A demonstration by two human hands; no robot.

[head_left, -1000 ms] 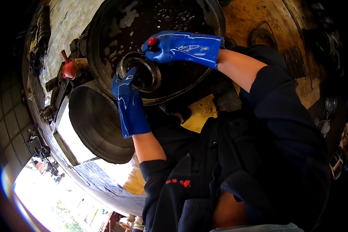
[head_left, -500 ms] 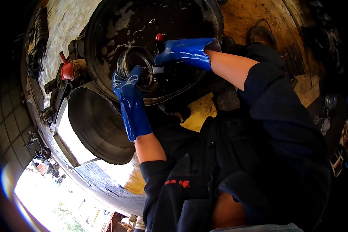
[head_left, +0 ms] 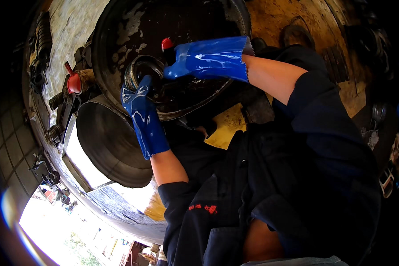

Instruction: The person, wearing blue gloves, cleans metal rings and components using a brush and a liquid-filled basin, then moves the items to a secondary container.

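Note:
My left hand, in a blue rubber glove, grips the near left side of a round metal ring. The ring is tilted inside a wide, dark basin of murky liquid with patches of foam. My right hand, gloved the same way, is closed around a brush with a dark handle and a red end. The brush's working end is hidden by the glove and the ring. My right fingers are at the ring's right side; whether they touch it, I cannot tell.
Left of the basin lies a red scoop-like piece with a handle. A large dark round pan leans below it. A yellow panel shows near my lap. Dark metal parts lie on the brown surface at right.
My right hand has moved left and slightly down with the brush, now over the ring's right side. My left hand and the ring have shifted a little left.

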